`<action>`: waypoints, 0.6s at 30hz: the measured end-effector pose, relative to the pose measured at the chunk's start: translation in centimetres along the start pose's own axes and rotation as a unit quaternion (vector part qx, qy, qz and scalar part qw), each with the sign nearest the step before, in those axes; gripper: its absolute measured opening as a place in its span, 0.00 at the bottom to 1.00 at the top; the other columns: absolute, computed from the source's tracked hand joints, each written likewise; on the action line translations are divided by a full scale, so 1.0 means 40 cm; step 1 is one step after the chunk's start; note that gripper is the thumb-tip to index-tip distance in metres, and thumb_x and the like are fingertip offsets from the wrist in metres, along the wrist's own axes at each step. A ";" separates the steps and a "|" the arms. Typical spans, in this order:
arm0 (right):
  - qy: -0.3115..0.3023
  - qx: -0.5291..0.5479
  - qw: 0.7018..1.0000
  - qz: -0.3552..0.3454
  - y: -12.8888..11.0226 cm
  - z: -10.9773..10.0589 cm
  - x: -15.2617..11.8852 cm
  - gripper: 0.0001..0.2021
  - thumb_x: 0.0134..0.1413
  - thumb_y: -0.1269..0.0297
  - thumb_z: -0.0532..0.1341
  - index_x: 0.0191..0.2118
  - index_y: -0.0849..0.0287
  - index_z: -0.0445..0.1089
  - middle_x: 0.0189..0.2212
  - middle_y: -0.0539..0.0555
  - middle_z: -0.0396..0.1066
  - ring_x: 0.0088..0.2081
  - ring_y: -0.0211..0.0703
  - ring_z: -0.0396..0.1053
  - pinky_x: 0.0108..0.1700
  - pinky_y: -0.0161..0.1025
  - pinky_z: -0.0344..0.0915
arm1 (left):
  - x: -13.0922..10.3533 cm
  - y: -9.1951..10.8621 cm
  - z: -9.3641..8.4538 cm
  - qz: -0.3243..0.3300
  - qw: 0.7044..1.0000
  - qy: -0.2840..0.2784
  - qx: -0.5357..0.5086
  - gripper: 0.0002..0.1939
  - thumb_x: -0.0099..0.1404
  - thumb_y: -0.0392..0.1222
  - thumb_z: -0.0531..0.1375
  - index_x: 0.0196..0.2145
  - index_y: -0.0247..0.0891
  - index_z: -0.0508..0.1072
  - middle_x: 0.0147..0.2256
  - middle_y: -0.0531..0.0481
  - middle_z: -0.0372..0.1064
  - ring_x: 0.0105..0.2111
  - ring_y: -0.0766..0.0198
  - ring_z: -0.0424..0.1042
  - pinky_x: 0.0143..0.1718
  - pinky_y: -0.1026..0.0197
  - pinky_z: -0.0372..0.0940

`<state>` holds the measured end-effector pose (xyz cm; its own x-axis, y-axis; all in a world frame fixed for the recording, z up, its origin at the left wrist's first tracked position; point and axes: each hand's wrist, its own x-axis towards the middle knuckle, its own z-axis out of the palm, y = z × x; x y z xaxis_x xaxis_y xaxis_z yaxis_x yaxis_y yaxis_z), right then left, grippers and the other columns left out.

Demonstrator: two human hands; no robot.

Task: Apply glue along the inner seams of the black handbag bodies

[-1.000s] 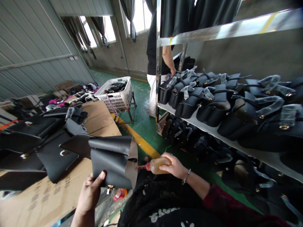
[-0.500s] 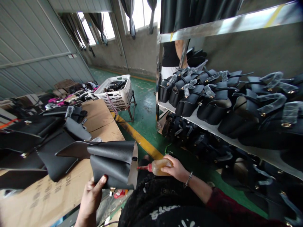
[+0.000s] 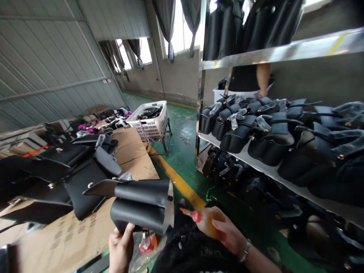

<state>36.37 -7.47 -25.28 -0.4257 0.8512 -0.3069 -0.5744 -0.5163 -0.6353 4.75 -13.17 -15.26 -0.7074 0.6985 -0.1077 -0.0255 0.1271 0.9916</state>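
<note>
My left hand [image 3: 122, 242] grips the lower side of a black leather bag body [image 3: 139, 212], thumb on the outside. The bag lies sideways, its pale raw edge facing right and a flap stretching left over the cardboard. In my right hand [image 3: 227, 231] is a squeeze bottle [image 3: 209, 223] of amber liquid with a red cap and thin red nozzle. The nozzle points left toward the bag's edge, a short gap away from it. Under the bag, a red and orange item [image 3: 148, 242] partly shows; its kind is unclear.
Black leather pieces [image 3: 85, 185] lie on the cardboard-covered table [image 3: 136, 151] at left. A white plastic basket [image 3: 153, 125] stands on a metal stand beyond. Metal shelves [image 3: 200, 113] full of black bags rise at right, with a person [image 3: 263, 77] behind them.
The bottle has drawn back from the bag's edge, to the right and downward, and its nozzle now tilts up. The view has shifted, and the person behind the shelves appears farther right.
</note>
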 end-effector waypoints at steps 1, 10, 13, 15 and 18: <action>0.024 0.038 0.999 0.002 0.005 -0.004 -0.002 0.22 0.38 0.58 0.77 0.42 0.56 0.75 0.39 0.55 0.79 0.38 0.46 0.76 0.41 0.39 0.71 | 0.002 0.011 0.011 0.009 1.000 0.003 -0.017 0.22 0.39 0.61 0.73 0.22 0.41 0.79 0.23 0.51 0.76 0.26 0.57 0.71 0.34 0.57 0.70; -0.043 0.196 0.978 0.060 -0.004 0.001 0.009 0.17 0.47 0.53 0.76 0.44 0.46 0.80 0.46 0.51 0.80 0.46 0.46 0.77 0.48 0.39 0.74 | -0.001 0.137 0.115 0.050 0.991 -0.085 -0.092 0.22 0.41 0.58 0.75 0.29 0.39 0.83 0.29 0.48 0.80 0.35 0.53 0.76 0.43 0.57 0.69; -0.088 0.200 0.976 0.021 -0.019 0.083 0.012 0.15 0.49 0.55 0.75 0.44 0.47 0.80 0.44 0.52 0.80 0.46 0.46 0.77 0.51 0.41 0.73 | -0.015 0.154 0.149 0.058 0.989 -0.054 -0.124 0.23 0.38 0.59 0.75 0.28 0.41 0.83 0.28 0.49 0.80 0.35 0.52 0.77 0.45 0.56 0.70; -0.112 0.200 0.973 -0.005 -0.038 0.146 0.027 0.16 0.47 0.57 0.76 0.43 0.46 0.79 0.45 0.52 0.80 0.47 0.46 0.76 0.50 0.42 0.73 | -0.031 0.160 0.156 0.047 0.985 -0.103 -0.129 0.22 0.40 0.58 0.75 0.30 0.41 0.83 0.30 0.48 0.81 0.39 0.49 0.78 0.49 0.53 0.69; -0.144 0.206 0.968 -0.024 -0.069 0.217 0.056 0.16 0.46 0.58 0.76 0.42 0.46 0.79 0.44 0.51 0.80 0.45 0.44 0.77 0.47 0.41 0.74 | -0.059 0.166 0.134 -0.015 0.969 -0.208 -0.132 0.22 0.42 0.53 0.76 0.35 0.42 0.84 0.38 0.44 0.82 0.49 0.42 0.76 0.54 0.48 0.67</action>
<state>30.95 -4.95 -18.06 -0.5351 0.8440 -0.0359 -0.8026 -0.5212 -0.2901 10.05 -10.19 -8.82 -0.3585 0.9278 -0.1029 -0.2601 0.0066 0.9656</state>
